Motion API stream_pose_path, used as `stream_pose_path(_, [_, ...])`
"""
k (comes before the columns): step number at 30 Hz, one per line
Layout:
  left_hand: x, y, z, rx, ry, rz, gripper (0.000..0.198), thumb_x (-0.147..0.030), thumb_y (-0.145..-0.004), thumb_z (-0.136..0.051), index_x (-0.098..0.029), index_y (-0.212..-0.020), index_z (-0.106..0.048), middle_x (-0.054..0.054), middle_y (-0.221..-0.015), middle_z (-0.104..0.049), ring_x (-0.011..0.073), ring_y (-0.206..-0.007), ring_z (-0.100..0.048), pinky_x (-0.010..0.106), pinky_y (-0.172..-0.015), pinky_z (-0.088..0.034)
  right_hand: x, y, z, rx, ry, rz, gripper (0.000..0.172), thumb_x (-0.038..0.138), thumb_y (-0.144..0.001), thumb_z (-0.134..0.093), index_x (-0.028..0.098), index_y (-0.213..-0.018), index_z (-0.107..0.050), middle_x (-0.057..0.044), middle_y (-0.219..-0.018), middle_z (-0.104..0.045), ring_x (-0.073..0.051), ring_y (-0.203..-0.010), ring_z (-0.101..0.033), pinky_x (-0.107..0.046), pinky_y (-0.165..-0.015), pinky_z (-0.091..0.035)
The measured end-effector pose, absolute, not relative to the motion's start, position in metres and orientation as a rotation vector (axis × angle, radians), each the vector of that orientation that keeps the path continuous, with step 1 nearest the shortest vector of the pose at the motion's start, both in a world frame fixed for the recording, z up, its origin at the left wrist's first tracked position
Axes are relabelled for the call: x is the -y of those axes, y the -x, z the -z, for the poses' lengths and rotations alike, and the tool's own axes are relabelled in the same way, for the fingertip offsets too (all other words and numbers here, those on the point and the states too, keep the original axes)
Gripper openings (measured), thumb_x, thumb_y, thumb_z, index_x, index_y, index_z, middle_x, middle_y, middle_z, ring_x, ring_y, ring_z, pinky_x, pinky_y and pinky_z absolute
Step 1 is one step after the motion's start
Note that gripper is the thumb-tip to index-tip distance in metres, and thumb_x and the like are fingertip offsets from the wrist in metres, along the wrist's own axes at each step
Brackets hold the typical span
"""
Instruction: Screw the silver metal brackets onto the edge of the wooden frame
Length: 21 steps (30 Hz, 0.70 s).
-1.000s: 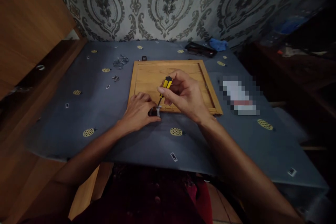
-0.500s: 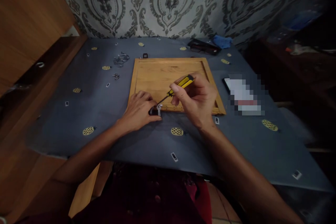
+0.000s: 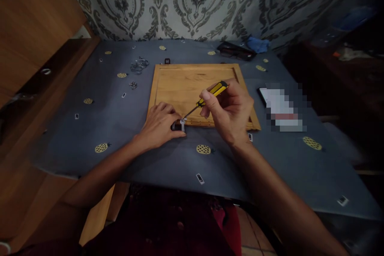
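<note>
A framed wooden panel [image 3: 177, 84] lies flat on the cloth-covered table. At its front edge sits a small dark and silvery metal fitting [image 3: 183, 126], its exact kind hard to make out. My left hand [image 3: 158, 125] pinches this fitting between thumb and fingers, the fingers resting over the panel's front left corner. My right hand [image 3: 232, 114] is closed around a yellow and black screwdriver [image 3: 211, 94]. The screwdriver slants down to the left, and its tip meets the top of the fitting.
Several screws [image 3: 133, 85] and a heap of small metal pieces [image 3: 139, 65] lie left of the panel. A black buckle-like piece [image 3: 167, 61] is behind it. Dark glasses [image 3: 237, 53] and a blue cloth [image 3: 258, 45] are at the back right, a phone [image 3: 283, 108] at the right.
The view has shifted slightly. My right hand and the screwdriver have moved a little to the right and up, with the tip still at the fitting. My left hand keeps its pinch.
</note>
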<state>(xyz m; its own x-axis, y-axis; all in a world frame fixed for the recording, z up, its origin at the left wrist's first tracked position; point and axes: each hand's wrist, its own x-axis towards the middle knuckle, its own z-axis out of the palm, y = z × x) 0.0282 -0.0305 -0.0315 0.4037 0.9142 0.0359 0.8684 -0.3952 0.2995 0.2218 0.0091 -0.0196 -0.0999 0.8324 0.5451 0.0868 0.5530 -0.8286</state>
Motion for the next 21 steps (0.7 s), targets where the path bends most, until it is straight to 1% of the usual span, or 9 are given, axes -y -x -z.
stream_pose_path(6, [0.031,-0.029,0.030,-1.570,-2.418,-0.274,0.041,-0.049,-0.085,-0.085,-0.021,-0.114,-0.078,0.008,-0.118,-0.068,0.0321,-0.120,-0.055,0.046,-0.104,-0.043,-0.012,-0.221,0.024,1.559,0.777,-0.793,0.030,0.041,-0.092,-0.080,0.026,-0.081,-0.055,0.006,-0.065,-0.057,-0.007,-0.045,-0.056,-0.023,-0.042,-0.043])
stream_pose_path(10, [0.031,-0.029,0.029,-1.581,-2.418,-0.265,0.040,-0.049,-0.086,-0.085,-0.020,-0.113,-0.079,0.009,-0.117,-0.068,0.0328,-0.120,-0.055,0.047,-0.104,-0.043,-0.013,-0.219,0.026,1.543,0.769,-0.804,0.030,0.041,-0.091,-0.080,0.026,-0.081,-0.056,0.006,-0.069,-0.058,-0.007,-0.046,-0.057,-0.024,-0.042,-0.043])
stream_pose_path(15, [0.031,-0.029,0.032,-1.565,-2.434,-0.304,0.041,-0.049,-0.085,-0.085,-0.020,-0.114,-0.078,0.008,-0.117,-0.068,0.0319,-0.120,-0.055,0.045,-0.103,-0.043,-0.011,-0.217,0.025,1.526,0.736,-0.855,0.034,0.044,-0.087,-0.084,0.026,-0.080,-0.056,0.006,-0.071,-0.059,-0.007,-0.045,-0.058,-0.022,-0.039,-0.042])
stream_pose_path(18, [0.031,-0.028,0.035,-1.569,-2.447,-0.316,0.040,-0.050,-0.086,-0.084,-0.020,-0.113,-0.077,0.008,-0.117,-0.068,0.0318,-0.119,-0.055,0.045,-0.102,-0.043,-0.008,-0.217,0.020,1.540,0.727,-0.905,0.031,0.048,-0.084,-0.086,0.027,-0.089,-0.064,0.006,-0.074,-0.061,-0.007,-0.047,-0.059,-0.022,-0.041,-0.045])
stream_pose_path(21, [0.031,-0.028,0.035,-1.575,-2.454,-0.305,0.041,-0.050,-0.087,-0.083,-0.020,-0.113,-0.077,0.009,-0.118,-0.068,0.0319,-0.118,-0.055,0.046,-0.102,-0.043,-0.006,-0.219,0.015,1.588,0.704,-0.996,0.033,0.053,-0.086,-0.083,0.025,-0.097,-0.070,0.004,-0.078,-0.064,-0.008,-0.051,-0.063,-0.023,-0.046,-0.052])
